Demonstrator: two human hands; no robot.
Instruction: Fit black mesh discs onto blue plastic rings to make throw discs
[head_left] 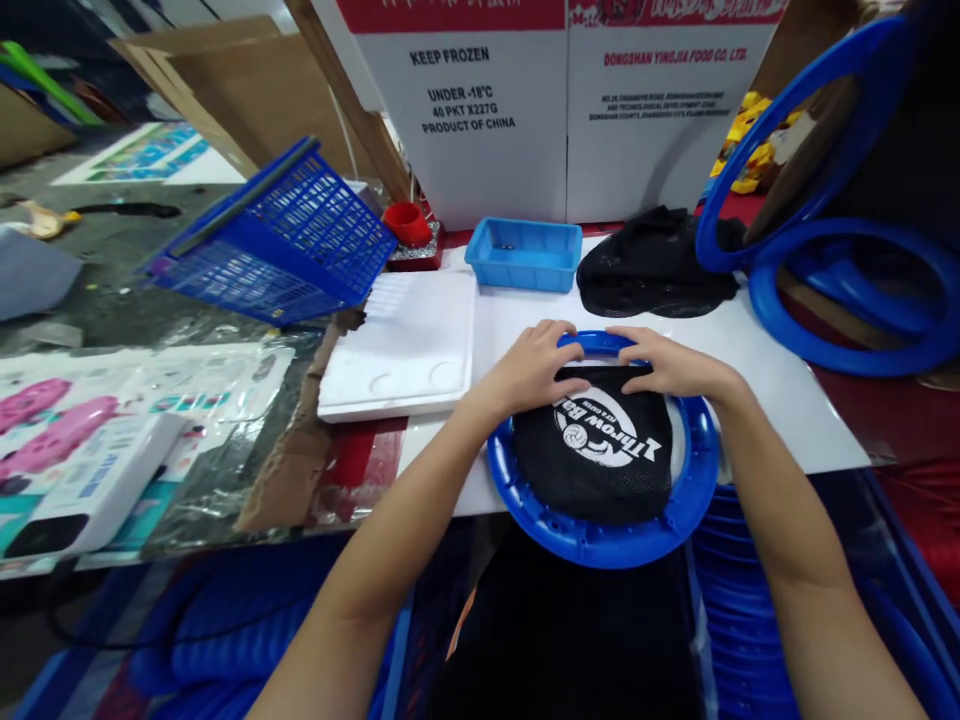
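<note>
Right of centre, the left hand (531, 368) and right hand (675, 362) grasp the printed black mesh (592, 485) inside the blue plastic ring (607, 550). It seems only partly fitted, gaps showing above and right.

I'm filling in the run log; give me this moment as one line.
left hand: at ring, far side | right hand: far side too | mesh: across ring's opening, white print showing | tray: beyond ring
</note>
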